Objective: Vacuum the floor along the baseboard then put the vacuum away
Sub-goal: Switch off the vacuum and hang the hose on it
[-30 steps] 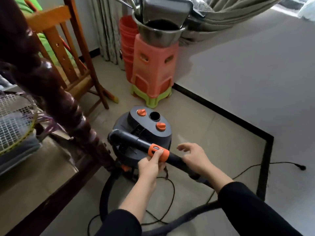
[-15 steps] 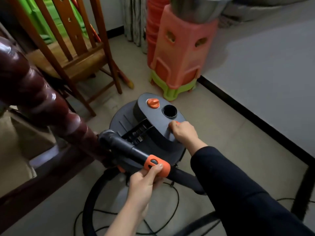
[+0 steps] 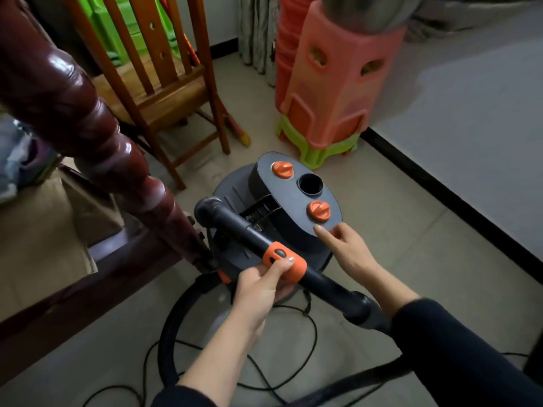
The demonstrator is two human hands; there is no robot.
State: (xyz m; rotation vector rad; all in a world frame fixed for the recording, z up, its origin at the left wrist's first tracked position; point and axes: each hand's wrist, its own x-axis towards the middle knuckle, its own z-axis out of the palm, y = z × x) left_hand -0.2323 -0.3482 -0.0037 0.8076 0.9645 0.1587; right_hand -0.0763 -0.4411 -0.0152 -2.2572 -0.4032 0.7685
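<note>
Nearest the wearer, on the tiled floor: slack cord [image 3: 315, 337] and black hose [image 3: 166, 339] looped beneath both forearms; liable to catch a foot, or to tug the vacuum [image 3: 293, 230] over if pulled. Just beyond: left grip [image 3: 258, 292] clenched around the wand [image 3: 232, 223] at its orange collar [image 3: 285, 261], wand slanting across the canister. Right grip [image 3: 343, 248] released, forefinger touching the lid just below the near orange knob [image 3: 318, 210]. Vacuum on the floor just beside a dark wooden post [image 3: 97, 127], apart from the baseboard [image 3: 440, 190]. Farther off: wooden chair [image 3: 164, 83] and stacked plastic stools [image 3: 332, 83] bearing a metal bowl [image 3: 367, 10]; open to a knock from a carelessly swung wand.
</note>
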